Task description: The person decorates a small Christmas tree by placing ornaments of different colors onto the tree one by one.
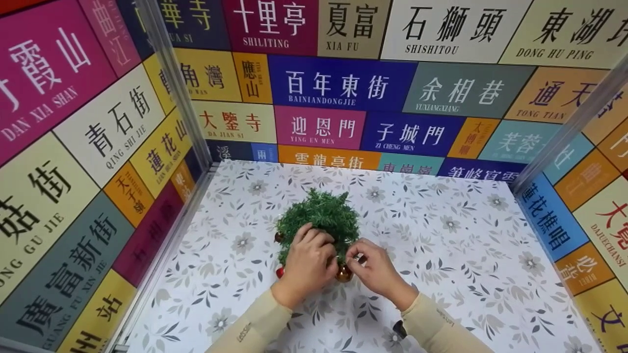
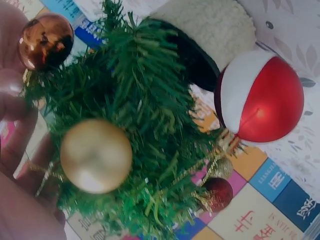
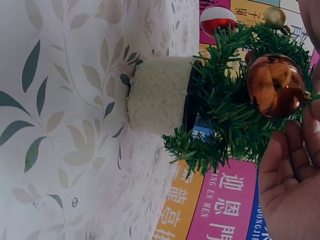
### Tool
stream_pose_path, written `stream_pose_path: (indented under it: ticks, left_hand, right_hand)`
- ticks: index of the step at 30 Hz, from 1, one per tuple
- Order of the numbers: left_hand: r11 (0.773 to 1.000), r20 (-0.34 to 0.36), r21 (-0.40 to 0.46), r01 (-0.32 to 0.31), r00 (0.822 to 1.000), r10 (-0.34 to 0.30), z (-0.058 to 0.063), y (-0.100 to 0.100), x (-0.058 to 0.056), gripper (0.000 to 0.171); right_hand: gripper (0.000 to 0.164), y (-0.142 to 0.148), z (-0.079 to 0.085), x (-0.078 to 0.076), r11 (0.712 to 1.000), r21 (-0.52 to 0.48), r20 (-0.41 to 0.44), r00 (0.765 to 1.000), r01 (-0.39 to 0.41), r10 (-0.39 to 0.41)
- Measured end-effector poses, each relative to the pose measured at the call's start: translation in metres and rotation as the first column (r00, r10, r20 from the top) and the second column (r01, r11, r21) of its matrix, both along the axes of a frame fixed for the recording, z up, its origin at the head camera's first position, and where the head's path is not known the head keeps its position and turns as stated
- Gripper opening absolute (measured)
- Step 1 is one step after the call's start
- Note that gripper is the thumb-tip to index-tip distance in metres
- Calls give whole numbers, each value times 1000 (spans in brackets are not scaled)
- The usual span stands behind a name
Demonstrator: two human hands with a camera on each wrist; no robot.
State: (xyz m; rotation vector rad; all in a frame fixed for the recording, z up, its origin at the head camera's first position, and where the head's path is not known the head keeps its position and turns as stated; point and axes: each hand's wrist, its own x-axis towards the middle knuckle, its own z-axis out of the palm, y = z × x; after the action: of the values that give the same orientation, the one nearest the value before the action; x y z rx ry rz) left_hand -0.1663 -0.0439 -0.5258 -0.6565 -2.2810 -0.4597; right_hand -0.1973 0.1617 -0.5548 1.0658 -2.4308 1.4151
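Observation:
A small artificial Christmas tree stands between the hands, its pale fleecy pot plain in the right wrist view. My left hand has its fingers curled into the front branches, gripping the tree. At the tree's lower right, a shiny copper bauble hangs between the hands. My right hand pinches with thumb and forefinger by the cap of this bauble; the loop itself is hidden. A gold bauble, a red-and-white bauble and a small dark red bauble are also on the tree.
The tabletop has a white cover printed with leaves and flowers. Upright panels of coloured place-name signs enclose the back and both sides, with metal posts at the corners.

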Motion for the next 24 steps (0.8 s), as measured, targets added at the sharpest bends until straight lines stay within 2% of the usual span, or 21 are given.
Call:
stream_pose_path:
  ticks: [6,15,19,24]
  left_hand:
    - [1000,-6,-19,3,1000,-3,-1,-2,-2,11]
    - [999,-51,36,13,999,-11,-2,1,-3,10]
    - [1000,-58,24,-19,998,20,-2,1,-3,10]
    - [1000,-73,1,-8,997,8,-4,1,-3,11]
  right_hand:
    - [14,1,0,0,1000,-1,-14,1000,2,-2]
    - [19,-2,-2,0,1000,-8,-1,1000,-4,4]
    - [17,-3,-3,0,1000,-3,6,1000,-11,11]
    - [17,-1,-3,1,1000,7,0,1000,-1,1]
